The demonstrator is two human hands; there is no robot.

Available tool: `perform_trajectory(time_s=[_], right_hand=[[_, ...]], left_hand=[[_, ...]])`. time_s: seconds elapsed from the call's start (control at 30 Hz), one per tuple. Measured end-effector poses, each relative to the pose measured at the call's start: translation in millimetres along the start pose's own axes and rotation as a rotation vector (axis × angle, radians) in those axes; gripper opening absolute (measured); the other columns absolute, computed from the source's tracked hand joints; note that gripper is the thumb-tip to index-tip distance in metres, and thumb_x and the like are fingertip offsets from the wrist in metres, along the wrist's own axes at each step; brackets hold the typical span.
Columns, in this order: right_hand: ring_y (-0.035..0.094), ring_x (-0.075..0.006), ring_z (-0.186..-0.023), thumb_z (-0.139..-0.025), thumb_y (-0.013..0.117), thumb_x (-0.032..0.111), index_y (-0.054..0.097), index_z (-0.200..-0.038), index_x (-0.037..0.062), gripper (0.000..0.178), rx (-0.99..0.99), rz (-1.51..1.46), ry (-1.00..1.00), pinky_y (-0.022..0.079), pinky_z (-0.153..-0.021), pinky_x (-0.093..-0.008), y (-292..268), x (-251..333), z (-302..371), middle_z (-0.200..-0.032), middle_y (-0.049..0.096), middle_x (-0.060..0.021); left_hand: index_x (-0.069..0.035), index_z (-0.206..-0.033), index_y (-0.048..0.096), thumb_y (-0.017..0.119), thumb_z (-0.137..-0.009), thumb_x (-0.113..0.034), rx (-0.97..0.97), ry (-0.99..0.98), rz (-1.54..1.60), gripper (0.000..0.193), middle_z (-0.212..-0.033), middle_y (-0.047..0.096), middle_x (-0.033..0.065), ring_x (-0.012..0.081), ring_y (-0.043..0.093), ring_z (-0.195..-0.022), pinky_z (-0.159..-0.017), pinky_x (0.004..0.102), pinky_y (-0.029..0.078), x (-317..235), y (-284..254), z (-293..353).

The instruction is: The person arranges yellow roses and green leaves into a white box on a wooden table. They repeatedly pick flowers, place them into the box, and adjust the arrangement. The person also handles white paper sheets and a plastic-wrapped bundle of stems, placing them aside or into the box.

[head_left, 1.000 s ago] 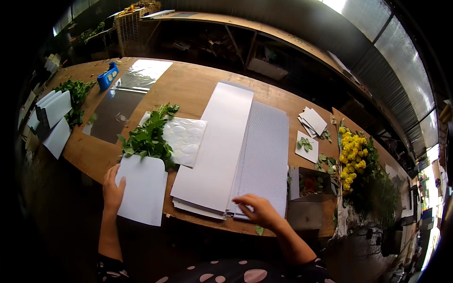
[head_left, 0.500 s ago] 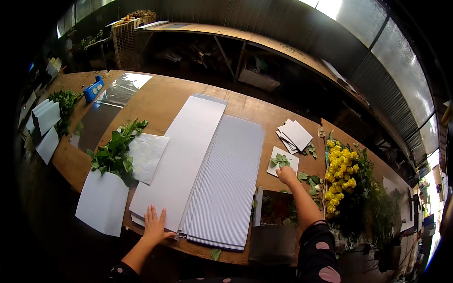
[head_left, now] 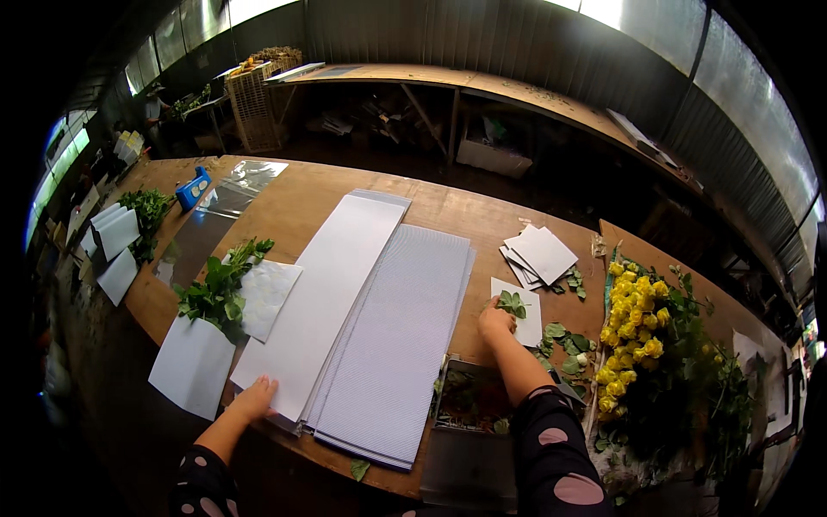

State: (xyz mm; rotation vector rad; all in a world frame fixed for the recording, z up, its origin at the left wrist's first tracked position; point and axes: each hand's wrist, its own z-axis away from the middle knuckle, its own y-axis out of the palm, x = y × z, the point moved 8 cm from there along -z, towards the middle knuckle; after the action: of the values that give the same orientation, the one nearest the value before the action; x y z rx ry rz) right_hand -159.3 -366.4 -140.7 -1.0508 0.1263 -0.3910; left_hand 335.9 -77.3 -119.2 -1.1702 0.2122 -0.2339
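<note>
My left hand (head_left: 257, 400) is at the near end of a long white cardboard sheet (head_left: 323, 293), fingers closed over its edge. My right hand (head_left: 497, 321) grips the left edge of a small white card (head_left: 527, 324); its fingertips are partly hidden. A green leaf sprig (head_left: 512, 303) lies on that card, beside my fingers. Between my hands, a stack of white corrugated sheets (head_left: 392, 336) lies partly beneath the long sheet. Several more small white cards (head_left: 544, 253) are piled just beyond the right hand.
Yellow roses (head_left: 633, 323) lie at the right, with loose leaves (head_left: 568, 345) nearby. A metal box (head_left: 472, 392) sits below my right forearm. At left are a white-wrapped leafy bunch (head_left: 194, 366) and a blue tape dispenser (head_left: 193, 188). A long bench (head_left: 431, 76) runs behind.
My right hand has moved from the small card's lower right to its left edge. The spread fingers of my left hand have closed at the long sheet's near edge. The view has shifted.
</note>
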Motion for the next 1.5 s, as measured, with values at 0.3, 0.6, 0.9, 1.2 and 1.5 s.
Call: perform_trajectory(time_s=[0.3, 0.6, 0.9, 1.2, 1.5], right_hand=[[0.061, -0.0297, -0.072, -0.074, 0.05, 0.001, -0.016, -0.131, -0.0022, 0.087, -0.442, -0.339, -0.248, 0.052, -0.065, -0.0369, -168.5, -116.6, 50.7, -0.085, 0.06, -0.0198], [0.06, -0.0187, -0.075, -0.079, 0.062, 0.012, 0.06, -0.089, 0.0033, 0.013, -0.118, -1.686, -0.149, 0.053, -0.065, -0.0275, -147.1, -178.7, 75.8, -0.085, 0.06, -0.0058], [0.054, -0.0072, -0.077, -0.081, 0.059, 0.008, 0.045, -0.119, 0.0091, 0.041, 0.425, -1.156, -0.698, 0.05, -0.065, -0.0221, -119.6, 53.9, 214.8, -0.09, 0.055, -0.0015], [0.052, -0.0147, -0.082, -0.083, 0.054, 0.01, 0.037, -0.124, 0.0065, 0.044, 0.374, -0.824, -0.629, 0.048, -0.067, -0.0264, 33.4, 93.3, 161.9, -0.099, 0.051, -0.0115], [0.053, -0.0124, -0.07, -0.081, 0.059, 0.02, 0.044, -0.121, 0.0023, 0.046, 0.258, -0.596, -0.595, 0.043, -0.058, -0.0244, 33.6, 108.2, 172.9, -0.089, 0.057, -0.0097]], left_hand=[[-0.003, -0.105, 0.052, 0.038, -0.083, -0.013, 0.003, 0.1, -0.068, 0.027, -0.1, 0.057, 0.0203, 0.0319, 0.057, -0.088, -0.079, 0.0392, 0.045, 12.4, -13.0, -11.7], [-0.011, -0.075, 0.057, 0.047, -0.08, -0.021, -0.447, 0.144, 0.035, 0.015, -0.07, 0.061, 0.0124, 0.0309, 0.059, -0.065, -0.055, 0.0397, 0.047, -71.4, -234.6, 11.6], [0.011, -0.107, 0.048, 0.026, -0.079, -0.068, 0.229, -0.478, 1.141, 0.087, -0.096, 0.056, 0.0244, 0.0267, 0.058, -0.086, -0.073, 0.0326, 0.049, -33.4, -106.6, -21.0], [0.006, -0.124, 0.029, 0.033, -0.091, -0.039, -0.225, -0.5, 2.275, 0.056, -0.118, 0.047, 0.0173, 0.0234, 0.046, -0.111, -0.092, 0.0386, 0.04, -140.8, -26.9, -102.7], [0.006, -0.116, 0.04, 0.04, -0.089, -0.022, -0.189, -0.379, 2.652, 0.038, -0.111, 0.051, 0.0187, 0.0297, 0.055, -0.099, -0.082, 0.0446, 0.047, -141.5, -37.0, -133.9]])
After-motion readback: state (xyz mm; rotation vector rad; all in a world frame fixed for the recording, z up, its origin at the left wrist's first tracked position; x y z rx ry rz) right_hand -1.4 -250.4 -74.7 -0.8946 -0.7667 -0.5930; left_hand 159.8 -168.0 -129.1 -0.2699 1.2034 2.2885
